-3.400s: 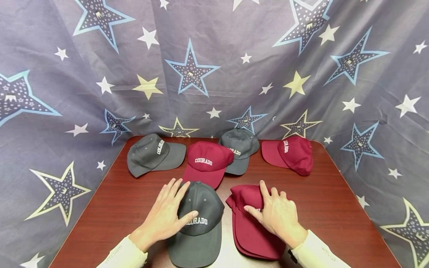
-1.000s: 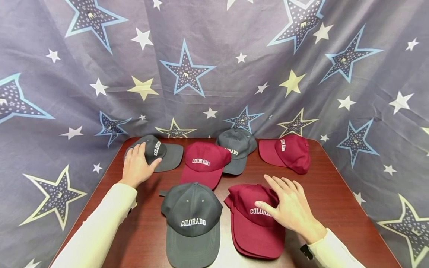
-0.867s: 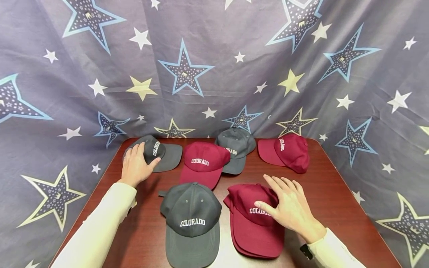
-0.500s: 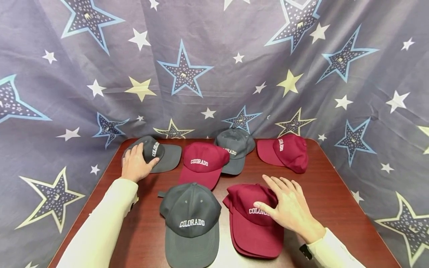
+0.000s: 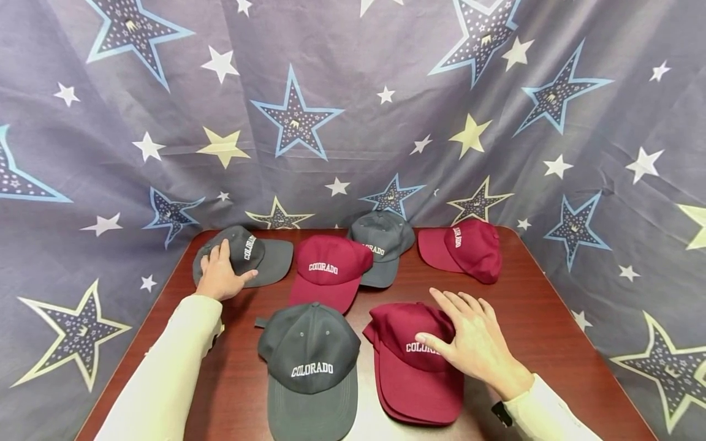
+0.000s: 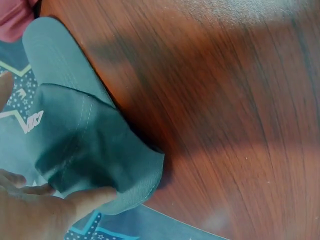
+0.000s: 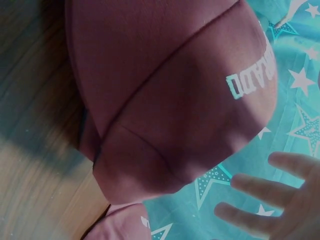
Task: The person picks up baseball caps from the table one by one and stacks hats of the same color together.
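At the table's back left, my left hand (image 5: pixel 219 274) rests on the crown of a grey COLORADO baseball cap (image 5: pixel 273 262), its thumb pointing toward the brim. The left wrist view shows that cap (image 6: pixel 95 145) lying on its side, with one finger across its rear edge. My right hand (image 5: pixel 475 338), fingers spread, hovers by the right side of two stacked maroon caps (image 5: pixel 419 395) at the front. In the right wrist view its fingers are apart from the maroon crown (image 7: pixel 190 100). A grey cap (image 5: pixel 312 407) faces forward beside the stack.
A maroon cap (image 5: pixel 325 269) overlaps a second grey cap (image 5: pixel 382 245) at the back middle. Another maroon cap (image 5: pixel 469 251) lies at the back right. Behind the wooden table (image 5: pixel 529 294) hangs a grey star-patterned cloth (image 5: pixel 342 37).
Over the longer span, my left hand has left the front grey cap for the back left one. My right hand has drawn back from the maroon stack. Lately the head view drifts slightly.
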Demonstrator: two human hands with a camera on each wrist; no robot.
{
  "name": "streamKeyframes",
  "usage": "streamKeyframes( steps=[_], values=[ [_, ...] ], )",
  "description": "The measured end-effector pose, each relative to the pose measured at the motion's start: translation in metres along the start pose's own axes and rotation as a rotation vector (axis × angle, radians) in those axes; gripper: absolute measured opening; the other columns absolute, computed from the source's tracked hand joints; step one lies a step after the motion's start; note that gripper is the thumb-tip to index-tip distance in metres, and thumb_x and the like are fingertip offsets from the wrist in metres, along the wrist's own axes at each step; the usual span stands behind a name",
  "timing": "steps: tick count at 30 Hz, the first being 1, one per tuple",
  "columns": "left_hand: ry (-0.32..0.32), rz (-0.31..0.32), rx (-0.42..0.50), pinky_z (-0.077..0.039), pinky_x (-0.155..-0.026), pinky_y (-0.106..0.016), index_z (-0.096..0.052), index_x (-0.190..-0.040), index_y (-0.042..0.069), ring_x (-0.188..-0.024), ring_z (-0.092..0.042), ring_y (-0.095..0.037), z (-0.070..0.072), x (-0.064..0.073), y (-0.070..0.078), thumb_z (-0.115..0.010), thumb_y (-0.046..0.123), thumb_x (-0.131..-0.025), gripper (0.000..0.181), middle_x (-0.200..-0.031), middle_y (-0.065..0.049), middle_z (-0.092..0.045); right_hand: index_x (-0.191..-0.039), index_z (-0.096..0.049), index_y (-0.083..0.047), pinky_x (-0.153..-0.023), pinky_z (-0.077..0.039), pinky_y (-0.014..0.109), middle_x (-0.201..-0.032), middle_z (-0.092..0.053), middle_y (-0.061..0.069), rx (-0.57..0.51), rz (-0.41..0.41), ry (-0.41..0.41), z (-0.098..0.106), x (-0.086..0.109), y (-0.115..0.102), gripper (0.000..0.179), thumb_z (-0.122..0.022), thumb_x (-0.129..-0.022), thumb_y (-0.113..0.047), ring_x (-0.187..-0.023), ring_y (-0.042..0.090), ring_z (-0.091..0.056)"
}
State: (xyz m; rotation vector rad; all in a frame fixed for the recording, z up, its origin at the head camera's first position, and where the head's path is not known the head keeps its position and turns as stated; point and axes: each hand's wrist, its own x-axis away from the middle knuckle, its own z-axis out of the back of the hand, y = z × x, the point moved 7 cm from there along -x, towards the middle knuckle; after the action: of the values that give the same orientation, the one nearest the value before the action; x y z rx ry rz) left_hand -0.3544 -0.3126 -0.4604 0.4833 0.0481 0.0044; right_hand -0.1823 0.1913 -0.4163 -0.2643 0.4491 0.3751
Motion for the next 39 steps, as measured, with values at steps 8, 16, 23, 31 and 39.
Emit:
streamKeyframes(
  steps=[8, 16, 23, 31, 39],
  values=[
    [0.040, 0.054, -0.049, -0.033, -0.101, -0.076, -0.021, -0.155, -0.013, -0.131, -0.016, -0.067, 0.002, 0.007, -0.005, -0.072, 0.046, -0.091, 0.101, -0.144, -0.046, -0.017, -0.149, -0.055, -0.022, -0.101, -0.036, 0.061, -0.133, -0.065, 0.010, 0.002, 0.002, -0.003, -0.002, -0.001, -0.001, 0.089, -0.068, -0.080, -0.076, -0.123, 0.038, -0.056],
    [0.145, 0.119, -0.034, -0.031, -0.099, -0.077, -0.036, -0.137, -0.021, -0.126, -0.026, -0.068, 0.001, 0.015, -0.010, -0.072, 0.055, -0.089, 0.098, -0.137, -0.048, -0.028, -0.149, -0.055, -0.021, -0.102, -0.036, 0.062, -0.133, -0.064, 0.013, -0.001, -0.008, -0.018, -0.003, -0.002, -0.001, 0.089, -0.069, -0.080, -0.076, -0.124, 0.037, -0.055],
    [0.162, 0.121, -0.119, -0.032, -0.100, -0.074, -0.039, -0.138, -0.019, -0.118, -0.039, -0.070, -0.001, 0.018, -0.010, -0.068, 0.049, -0.093, 0.087, -0.129, -0.050, -0.044, -0.148, -0.055, -0.022, -0.102, -0.036, 0.063, -0.132, -0.064, 0.014, -0.003, -0.014, -0.017, -0.003, -0.001, -0.001, 0.088, -0.069, -0.080, -0.076, -0.124, 0.037, -0.055],
    [0.257, 0.068, -0.070, -0.043, -0.096, -0.070, -0.060, -0.133, -0.007, -0.112, -0.053, -0.064, 0.003, 0.022, -0.012, -0.072, 0.032, -0.095, 0.056, -0.124, -0.042, -0.059, -0.148, -0.056, -0.022, -0.101, -0.036, 0.062, -0.131, -0.064, 0.014, -0.006, -0.004, -0.001, -0.003, -0.001, -0.001, 0.088, -0.070, -0.079, -0.075, -0.123, 0.037, -0.055],
    [0.351, 0.005, 0.034, -0.047, -0.087, -0.068, -0.068, -0.127, 0.004, -0.105, -0.060, -0.058, 0.011, 0.029, -0.016, -0.075, 0.023, -0.093, 0.040, -0.116, -0.034, -0.066, -0.148, -0.056, -0.022, -0.100, -0.036, 0.061, -0.130, -0.065, 0.015, -0.009, 0.005, 0.010, -0.004, -0.002, 0.000, 0.088, -0.070, -0.079, -0.075, -0.122, 0.037, -0.056]
  ],
)
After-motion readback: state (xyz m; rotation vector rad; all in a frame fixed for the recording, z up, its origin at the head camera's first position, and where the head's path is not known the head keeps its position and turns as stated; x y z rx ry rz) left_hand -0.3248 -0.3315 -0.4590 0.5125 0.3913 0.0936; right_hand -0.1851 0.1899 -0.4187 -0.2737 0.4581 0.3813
